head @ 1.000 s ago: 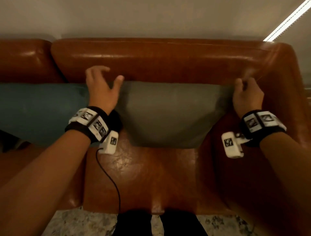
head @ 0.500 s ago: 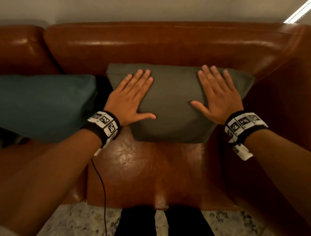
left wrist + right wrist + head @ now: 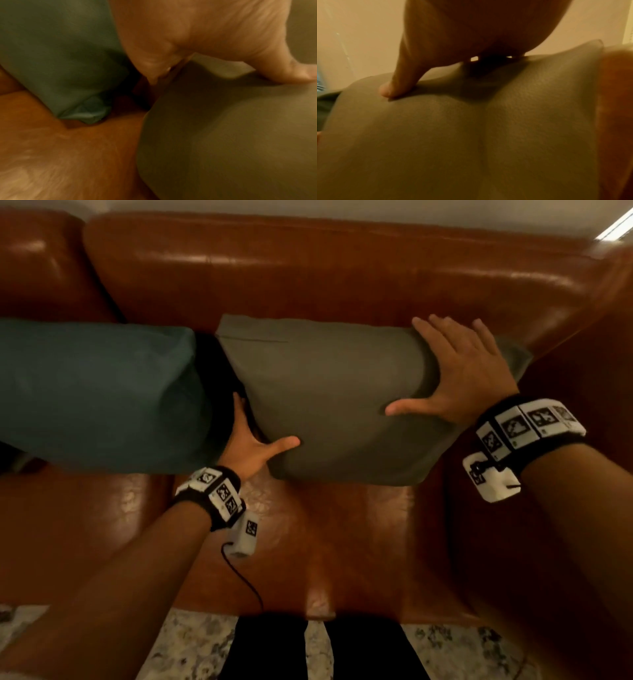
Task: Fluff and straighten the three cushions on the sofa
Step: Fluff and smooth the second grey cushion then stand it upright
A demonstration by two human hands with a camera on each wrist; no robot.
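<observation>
An olive-grey cushion leans on the back of the brown leather sofa, on its right seat. A teal cushion leans just left of it. My left hand is slid edge-on into the dark gap between the two, fingers straight along the grey cushion's left side and mostly hidden, thumb resting on its front. My right hand lies flat with spread fingers on the cushion's upper right, thumb denting the fabric. Only two cushions show.
The sofa's right armrest rises close beside the grey cushion. Bare seat leather lies in front of both cushions. A thin black cable hangs from my left wrist. My dark-trousered legs stand on speckled stone floor.
One second ago both hands held the cushion's top corners; half a second ago both lay flat on its front. Now the left hand has dropped to the left side gap, and the right has shifted up.
</observation>
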